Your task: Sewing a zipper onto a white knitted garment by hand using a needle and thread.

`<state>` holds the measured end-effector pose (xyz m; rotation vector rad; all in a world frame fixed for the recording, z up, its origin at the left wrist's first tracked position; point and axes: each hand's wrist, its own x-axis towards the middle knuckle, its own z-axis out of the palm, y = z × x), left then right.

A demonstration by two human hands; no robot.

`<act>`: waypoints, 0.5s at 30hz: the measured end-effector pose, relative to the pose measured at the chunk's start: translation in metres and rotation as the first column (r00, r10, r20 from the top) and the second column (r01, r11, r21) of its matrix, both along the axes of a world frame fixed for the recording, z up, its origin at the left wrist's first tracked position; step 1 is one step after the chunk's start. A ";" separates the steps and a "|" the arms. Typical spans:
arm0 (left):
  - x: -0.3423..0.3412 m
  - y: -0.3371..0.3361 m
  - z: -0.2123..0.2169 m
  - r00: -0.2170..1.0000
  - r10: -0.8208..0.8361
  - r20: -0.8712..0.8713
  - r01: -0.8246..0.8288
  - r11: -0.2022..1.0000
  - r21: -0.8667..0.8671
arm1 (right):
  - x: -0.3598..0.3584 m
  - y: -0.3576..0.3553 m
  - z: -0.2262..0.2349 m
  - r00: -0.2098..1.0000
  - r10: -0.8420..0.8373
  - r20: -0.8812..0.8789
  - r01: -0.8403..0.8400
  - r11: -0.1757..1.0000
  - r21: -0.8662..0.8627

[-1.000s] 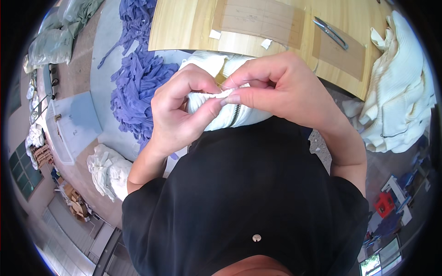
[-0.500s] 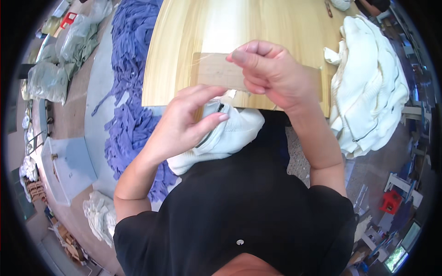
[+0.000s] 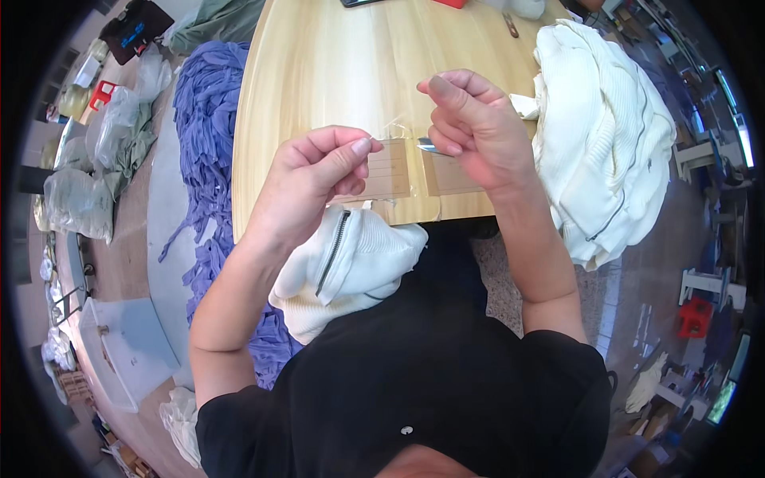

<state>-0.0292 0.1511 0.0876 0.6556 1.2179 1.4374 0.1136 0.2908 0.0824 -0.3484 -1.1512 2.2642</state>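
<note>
My left hand [image 3: 323, 171] is closed, thumb and forefinger pinched together above the table's near edge. To its right and a little higher, my right hand [image 3: 482, 123] is also closed in a pinch. Whatever lies between the fingertips is too fine to make out. A pointed metal tip [image 3: 428, 146] shows beside the curled fingers of my right hand; I cannot tell if it is held or lies on the table. Below my left hand, a white ribbed knit garment [image 3: 374, 255] with a dark metal zip [image 3: 333, 253] rests across my lap, against the table edge.
Brown card pieces [image 3: 390, 169] are taped to the wooden tabletop [image 3: 319, 88]. White knit garments [image 3: 602, 135] are heaped on the right. Purple fabric strips [image 3: 209, 103] pile up along the left. A wooden-handled tool [image 3: 511, 25] lies far back. A translucent bin [image 3: 131, 350] stands lower left.
My left hand has gone from spread fingers near the zip to a pinch, higher up. My right hand stays pinched. The view has shifted, showing more of the table's far part.
</note>
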 end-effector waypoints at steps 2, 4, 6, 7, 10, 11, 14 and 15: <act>0.000 0.009 0.012 0.997 -0.036 -0.072 0.037 0.999 0.000 | 0.002 0.000 0.002 1.000 -0.009 -0.023 0.010 1.000 0.010; 0.002 0.020 0.025 0.988 -0.074 -0.132 0.078 0.997 0.021 | 0.003 -0.003 0.008 0.995 -0.087 0.044 0.083 0.993 0.083; 0.005 0.029 0.039 0.966 -0.122 -0.230 0.133 0.991 0.031 | 0.005 -0.002 0.011 0.995 -0.097 0.002 0.096 0.988 0.120; 0.006 0.034 0.044 0.964 -0.127 -0.232 0.138 0.990 0.034 | 0.007 -0.002 0.013 0.994 -0.099 -0.037 0.103 0.983 0.153; 0.011 0.043 0.054 0.938 -0.161 -0.307 0.180 0.983 0.034 | 0.010 -0.003 0.021 0.989 -0.149 -0.018 0.149 0.964 0.219; 0.011 0.045 0.054 0.936 -0.165 -0.310 0.184 0.982 0.034 | 0.011 -0.001 0.021 0.988 -0.153 -0.021 0.153 0.963 0.220; 0.011 0.046 0.053 0.956 -0.148 -0.254 0.166 0.985 0.048 | 0.017 0.005 0.019 0.978 -0.181 -0.103 0.201 0.950 0.238; 0.010 0.045 0.053 0.959 -0.132 -0.252 0.153 0.986 0.064 | 0.021 0.011 0.017 0.968 -0.181 -0.175 0.207 0.967 0.148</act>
